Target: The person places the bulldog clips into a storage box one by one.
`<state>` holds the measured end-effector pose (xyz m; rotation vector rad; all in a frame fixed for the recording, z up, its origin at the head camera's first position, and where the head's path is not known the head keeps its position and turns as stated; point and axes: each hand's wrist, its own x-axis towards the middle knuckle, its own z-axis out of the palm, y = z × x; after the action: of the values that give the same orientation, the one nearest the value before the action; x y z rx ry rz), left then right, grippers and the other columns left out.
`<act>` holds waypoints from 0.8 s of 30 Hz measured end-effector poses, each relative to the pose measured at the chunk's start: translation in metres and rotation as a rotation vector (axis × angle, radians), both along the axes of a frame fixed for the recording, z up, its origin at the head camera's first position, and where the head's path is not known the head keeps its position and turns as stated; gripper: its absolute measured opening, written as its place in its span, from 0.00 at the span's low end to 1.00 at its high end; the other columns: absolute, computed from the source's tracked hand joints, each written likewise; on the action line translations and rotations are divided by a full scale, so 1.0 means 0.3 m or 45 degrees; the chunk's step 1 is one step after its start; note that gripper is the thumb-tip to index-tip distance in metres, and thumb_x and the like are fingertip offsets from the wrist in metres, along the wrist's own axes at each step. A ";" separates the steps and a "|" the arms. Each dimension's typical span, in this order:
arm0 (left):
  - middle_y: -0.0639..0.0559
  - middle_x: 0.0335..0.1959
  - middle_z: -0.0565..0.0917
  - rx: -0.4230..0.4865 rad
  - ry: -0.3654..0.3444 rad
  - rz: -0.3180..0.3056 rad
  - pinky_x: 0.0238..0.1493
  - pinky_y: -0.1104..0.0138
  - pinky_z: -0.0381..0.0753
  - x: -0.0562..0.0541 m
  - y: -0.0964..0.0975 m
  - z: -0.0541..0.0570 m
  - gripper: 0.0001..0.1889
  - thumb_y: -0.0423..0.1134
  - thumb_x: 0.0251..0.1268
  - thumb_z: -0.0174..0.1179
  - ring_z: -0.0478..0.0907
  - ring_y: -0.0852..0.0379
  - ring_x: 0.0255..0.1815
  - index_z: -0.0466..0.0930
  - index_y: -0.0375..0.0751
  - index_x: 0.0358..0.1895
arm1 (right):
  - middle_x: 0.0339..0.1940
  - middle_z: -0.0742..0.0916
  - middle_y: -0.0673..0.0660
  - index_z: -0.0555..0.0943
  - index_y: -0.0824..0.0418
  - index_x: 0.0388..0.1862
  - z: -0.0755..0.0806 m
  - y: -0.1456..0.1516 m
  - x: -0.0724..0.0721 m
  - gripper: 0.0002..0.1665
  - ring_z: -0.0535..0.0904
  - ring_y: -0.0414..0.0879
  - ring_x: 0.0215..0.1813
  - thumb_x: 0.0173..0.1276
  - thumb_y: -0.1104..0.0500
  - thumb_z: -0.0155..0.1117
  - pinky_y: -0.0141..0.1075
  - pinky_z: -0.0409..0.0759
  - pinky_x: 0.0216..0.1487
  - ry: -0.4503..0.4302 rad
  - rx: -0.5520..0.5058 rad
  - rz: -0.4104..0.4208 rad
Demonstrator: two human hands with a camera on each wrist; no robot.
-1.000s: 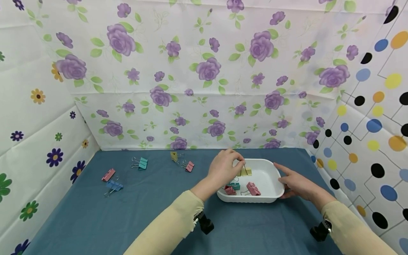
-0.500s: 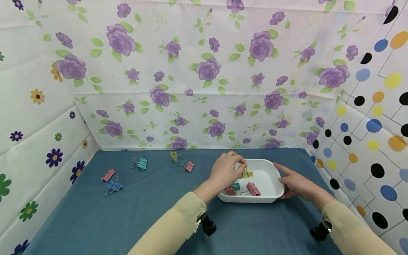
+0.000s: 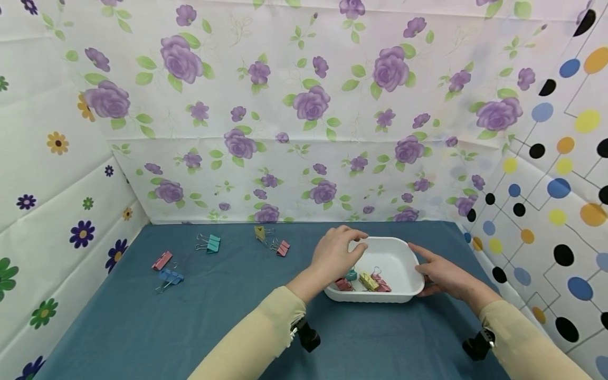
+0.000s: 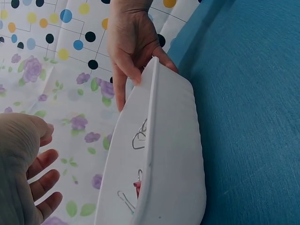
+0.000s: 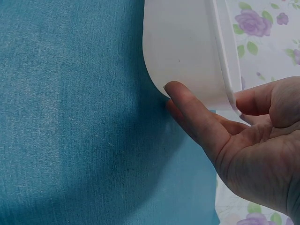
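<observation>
The left hand (image 3: 336, 254) is over the white tray (image 3: 401, 266)

Its grip is just a bit wide, with nothing in it. The right hand (image 3: 446, 273) has its grip on the tray's right end. In the tray, by the near side, a yellow clip (image 3: 368, 282) leans on a pink clip (image 3: 382, 284). A teal clip (image 3: 351, 275) and a red clip (image 3: 344, 285) are to their left. More lie on the table (image 3: 228, 322) to the left, like the blue clip (image 3: 170, 277).

Smooth white plastic on the tray (image 3: 402, 266), metal wire on the binder clips (image 3: 368, 281), matt, fine-textured cloth (image 3: 114, 316) underneath!
</observation>
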<state>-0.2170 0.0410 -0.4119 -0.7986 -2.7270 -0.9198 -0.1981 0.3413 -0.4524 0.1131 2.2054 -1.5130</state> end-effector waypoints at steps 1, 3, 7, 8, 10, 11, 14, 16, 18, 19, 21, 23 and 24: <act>0.59 0.55 0.82 0.000 0.000 0.002 0.44 0.62 0.78 -0.001 -0.002 0.000 0.15 0.53 0.79 0.57 0.76 0.57 0.51 0.84 0.61 0.62 | 0.61 0.72 0.76 0.39 0.50 0.87 0.001 0.000 0.000 0.43 0.83 0.61 0.45 0.82 0.63 0.46 0.52 0.87 0.42 0.001 0.000 0.002; 0.59 0.55 0.82 0.001 0.005 0.005 0.44 0.62 0.78 -0.002 -0.005 0.002 0.16 0.52 0.78 0.57 0.76 0.56 0.51 0.84 0.60 0.62 | 0.61 0.72 0.76 0.39 0.50 0.87 0.002 0.000 0.001 0.43 0.83 0.60 0.45 0.82 0.63 0.46 0.52 0.87 0.42 0.002 0.001 0.003; 0.58 0.54 0.82 0.008 0.020 0.008 0.43 0.61 0.78 -0.006 -0.014 0.009 0.16 0.52 0.78 0.58 0.77 0.55 0.51 0.85 0.60 0.62 | 0.60 0.72 0.76 0.39 0.51 0.87 0.005 -0.001 0.003 0.43 0.83 0.60 0.44 0.82 0.63 0.46 0.52 0.87 0.42 -0.001 0.004 0.003; 0.58 0.54 0.82 0.014 0.023 0.007 0.43 0.61 0.78 -0.007 -0.018 0.011 0.15 0.52 0.78 0.58 0.77 0.55 0.51 0.85 0.59 0.61 | 0.60 0.72 0.76 0.39 0.51 0.87 0.005 -0.002 0.003 0.44 0.83 0.60 0.44 0.82 0.63 0.47 0.52 0.87 0.42 -0.002 0.003 0.002; 0.58 0.54 0.83 0.015 0.030 0.007 0.44 0.61 0.79 -0.009 -0.024 0.019 0.15 0.52 0.78 0.59 0.77 0.54 0.52 0.85 0.59 0.61 | 0.59 0.72 0.76 0.39 0.51 0.87 0.006 -0.002 0.003 0.44 0.83 0.60 0.44 0.81 0.64 0.47 0.52 0.87 0.42 -0.004 0.001 0.001; 0.58 0.54 0.83 0.015 0.033 0.008 0.44 0.61 0.79 -0.010 -0.028 0.023 0.15 0.51 0.78 0.59 0.77 0.54 0.52 0.85 0.60 0.61 | 0.59 0.72 0.76 0.39 0.51 0.87 0.006 -0.002 0.003 0.44 0.83 0.60 0.44 0.81 0.64 0.47 0.52 0.87 0.42 -0.003 0.000 -0.001; 0.58 0.54 0.83 0.015 0.035 0.017 0.47 0.60 0.80 -0.014 -0.041 0.034 0.15 0.51 0.77 0.59 0.78 0.54 0.54 0.85 0.59 0.61 | 0.59 0.72 0.76 0.39 0.51 0.87 0.005 -0.002 0.003 0.44 0.83 0.60 0.44 0.81 0.64 0.47 0.52 0.87 0.42 -0.002 0.002 0.000; 0.58 0.55 0.82 0.018 0.034 0.024 0.48 0.59 0.80 -0.018 -0.050 0.041 0.15 0.51 0.77 0.59 0.78 0.54 0.55 0.85 0.59 0.61 | 0.60 0.71 0.76 0.39 0.51 0.87 0.004 -0.001 0.003 0.44 0.83 0.60 0.44 0.82 0.63 0.47 0.52 0.87 0.42 -0.002 0.003 0.001; 0.59 0.56 0.82 0.022 0.035 0.034 0.48 0.59 0.80 -0.021 -0.058 0.046 0.15 0.51 0.77 0.59 0.78 0.54 0.55 0.84 0.60 0.61 | 0.60 0.71 0.76 0.39 0.50 0.87 0.003 0.000 0.003 0.43 0.83 0.60 0.44 0.82 0.63 0.46 0.52 0.87 0.42 0.000 0.002 0.003; 0.59 0.56 0.82 0.025 0.036 0.037 0.48 0.59 0.80 -0.023 -0.064 0.049 0.15 0.51 0.77 0.59 0.78 0.54 0.55 0.84 0.60 0.61 | 0.60 0.71 0.76 0.39 0.50 0.87 0.003 0.000 0.003 0.43 0.83 0.60 0.44 0.82 0.63 0.46 0.52 0.87 0.42 0.000 0.001 0.005; 0.58 0.56 0.82 0.033 0.041 0.043 0.48 0.59 0.80 -0.027 -0.073 0.054 0.15 0.51 0.77 0.59 0.78 0.55 0.54 0.85 0.60 0.61 | 0.61 0.71 0.76 0.39 0.50 0.87 0.003 0.000 0.002 0.43 0.83 0.60 0.43 0.82 0.63 0.46 0.52 0.87 0.42 0.000 -0.001 0.006; 0.58 0.56 0.82 0.037 0.043 0.048 0.48 0.59 0.80 -0.032 -0.083 0.058 0.14 0.51 0.77 0.59 0.78 0.55 0.53 0.85 0.60 0.60 | 0.61 0.71 0.77 0.39 0.50 0.87 0.003 0.000 0.002 0.44 0.83 0.60 0.43 0.82 0.63 0.46 0.52 0.87 0.42 0.000 -0.001 0.007; 0.58 0.56 0.82 0.041 0.039 0.050 0.47 0.59 0.80 -0.033 -0.089 0.061 0.15 0.51 0.77 0.59 0.78 0.55 0.53 0.85 0.59 0.60 | 0.62 0.71 0.77 0.39 0.50 0.87 0.002 0.000 0.002 0.44 0.83 0.60 0.43 0.82 0.63 0.46 0.53 0.87 0.42 0.000 -0.001 0.006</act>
<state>-0.2269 0.0143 -0.3935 -0.7439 -2.6849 -0.9333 -0.1974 0.3413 -0.4517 0.1079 2.2035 -1.5110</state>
